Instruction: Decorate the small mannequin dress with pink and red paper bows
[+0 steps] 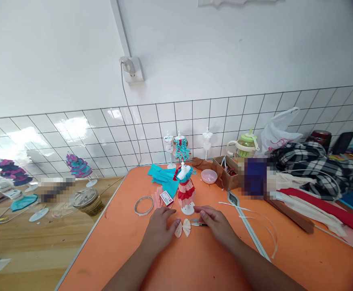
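A cream cloth bow point(183, 228), two pleated wings pinched at the middle, lies on the orange table between my hands. My left hand point(160, 227) is beside its left wing, thumb tip at the cloth and index finger held apart. My right hand point(215, 223) hovers to the right with loosely bent fingers, and I see nothing held in it. A small pair of scissors point(199, 224) with a dark handle lies beside its thumb. Just beyond stands a small white dress form point(183, 173) in a tiered red and pink skirt with a blue top.
Left of the dress form are a tape ring point(143, 205), a small red-and-white box point(166, 198) and turquoise cloth point(164, 178). Behind are more dress forms point(207, 143), a pink bowl point(209, 176) and a brown box point(228, 173). A zipper point(249, 226) and fabric strips lie right.
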The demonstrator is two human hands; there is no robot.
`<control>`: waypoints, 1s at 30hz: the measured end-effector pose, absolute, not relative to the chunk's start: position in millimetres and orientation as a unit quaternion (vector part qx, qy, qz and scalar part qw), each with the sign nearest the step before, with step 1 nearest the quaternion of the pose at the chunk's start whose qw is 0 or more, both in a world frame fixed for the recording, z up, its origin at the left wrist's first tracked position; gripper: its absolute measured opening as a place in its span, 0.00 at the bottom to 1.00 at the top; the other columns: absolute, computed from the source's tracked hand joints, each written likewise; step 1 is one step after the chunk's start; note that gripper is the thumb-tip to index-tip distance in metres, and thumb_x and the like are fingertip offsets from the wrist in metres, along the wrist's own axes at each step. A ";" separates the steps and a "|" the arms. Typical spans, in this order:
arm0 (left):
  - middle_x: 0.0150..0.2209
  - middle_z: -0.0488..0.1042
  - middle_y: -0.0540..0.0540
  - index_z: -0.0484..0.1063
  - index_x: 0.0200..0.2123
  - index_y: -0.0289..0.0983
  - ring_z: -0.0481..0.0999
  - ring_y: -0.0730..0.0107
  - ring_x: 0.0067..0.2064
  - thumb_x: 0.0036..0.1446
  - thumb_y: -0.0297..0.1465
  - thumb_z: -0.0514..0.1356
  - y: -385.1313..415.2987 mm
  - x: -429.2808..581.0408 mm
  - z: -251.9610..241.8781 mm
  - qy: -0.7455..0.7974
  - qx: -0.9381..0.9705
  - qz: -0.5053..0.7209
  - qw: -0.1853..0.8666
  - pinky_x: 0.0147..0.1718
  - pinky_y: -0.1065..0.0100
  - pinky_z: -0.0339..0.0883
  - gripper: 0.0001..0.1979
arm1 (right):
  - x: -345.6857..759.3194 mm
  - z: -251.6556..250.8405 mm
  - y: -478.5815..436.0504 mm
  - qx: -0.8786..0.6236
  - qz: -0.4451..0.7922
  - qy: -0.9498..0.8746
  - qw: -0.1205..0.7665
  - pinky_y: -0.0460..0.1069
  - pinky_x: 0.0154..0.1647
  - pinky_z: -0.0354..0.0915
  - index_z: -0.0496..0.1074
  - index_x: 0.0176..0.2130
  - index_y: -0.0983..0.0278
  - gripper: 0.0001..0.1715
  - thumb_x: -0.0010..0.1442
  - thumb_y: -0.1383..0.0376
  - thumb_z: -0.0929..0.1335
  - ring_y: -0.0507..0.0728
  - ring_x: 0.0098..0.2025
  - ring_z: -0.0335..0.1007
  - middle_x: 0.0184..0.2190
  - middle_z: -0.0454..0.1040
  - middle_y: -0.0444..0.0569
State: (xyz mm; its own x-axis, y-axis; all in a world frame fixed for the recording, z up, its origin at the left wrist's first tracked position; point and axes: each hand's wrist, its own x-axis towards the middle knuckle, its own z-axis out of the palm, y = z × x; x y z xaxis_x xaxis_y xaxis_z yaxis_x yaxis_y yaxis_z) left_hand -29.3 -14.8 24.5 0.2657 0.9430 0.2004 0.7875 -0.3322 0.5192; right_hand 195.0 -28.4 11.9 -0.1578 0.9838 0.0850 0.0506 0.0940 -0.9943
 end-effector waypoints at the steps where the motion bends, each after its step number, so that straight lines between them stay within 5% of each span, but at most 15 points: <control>1: 0.44 0.71 0.43 0.72 0.44 0.41 0.68 0.57 0.48 0.55 0.44 0.54 -13.3 -30.3 23.8 0.576 0.771 0.221 0.157 0.47 0.58 0.60 0.18 | 196.0 10.9 -29.4 -0.446 0.496 -0.596 0.447 0.55 0.46 0.66 0.70 0.51 0.61 0.25 0.60 0.51 0.61 0.57 0.42 0.71 0.46 0.72 0.54; 5: 0.42 0.70 0.45 0.71 0.38 0.41 0.67 0.58 0.47 0.49 0.41 0.59 -11.0 -30.6 19.9 0.616 0.754 0.146 0.174 0.45 0.58 0.56 0.15 | 197.6 4.0 -33.3 -0.457 0.444 -0.669 0.382 0.54 0.51 0.62 0.56 0.61 0.55 0.30 0.60 0.55 0.61 0.58 0.51 0.67 0.51 0.70 0.52; 10: 0.35 0.71 0.49 0.69 0.28 0.39 0.68 0.63 0.41 0.46 0.34 0.60 -9.9 -30.7 20.0 0.593 0.753 0.143 0.245 0.42 0.62 0.57 0.05 | 201.6 -5.8 -25.6 -0.490 0.412 -0.683 0.353 0.53 0.46 0.65 0.59 0.59 0.56 0.28 0.60 0.57 0.61 0.57 0.45 0.69 0.44 0.73 0.50; 16: 0.44 0.69 0.47 0.70 0.42 0.45 0.65 0.59 0.49 0.46 0.32 0.61 -17.1 -26.2 18.5 0.556 0.771 0.174 0.258 0.48 0.59 0.56 0.17 | 202.9 -4.6 -20.1 -0.523 0.355 -0.669 0.390 0.51 0.41 0.67 0.65 0.53 0.57 0.23 0.58 0.62 0.62 0.57 0.42 0.70 0.40 0.73 0.49; 23: 0.35 0.71 0.49 0.69 0.31 0.40 0.69 0.63 0.40 0.46 0.31 0.60 -20.3 -20.2 17.2 0.560 0.760 0.171 0.282 0.41 0.64 0.60 0.06 | 182.6 -4.4 -34.8 -0.490 0.306 -0.708 0.406 0.54 0.51 0.62 0.52 0.62 0.56 0.35 0.56 0.65 0.63 0.57 0.49 0.65 0.48 0.69 0.50; 30: 0.30 0.67 0.53 0.64 0.40 0.39 0.67 0.72 0.32 0.45 0.26 0.58 -20.4 -14.0 9.0 0.511 0.722 0.248 0.395 0.30 0.71 0.61 0.16 | 170.3 -12.2 -39.8 -0.505 0.360 -0.684 0.385 0.54 0.50 0.62 0.40 0.64 0.53 0.49 0.50 0.67 0.66 0.56 0.44 0.68 0.55 0.64 0.50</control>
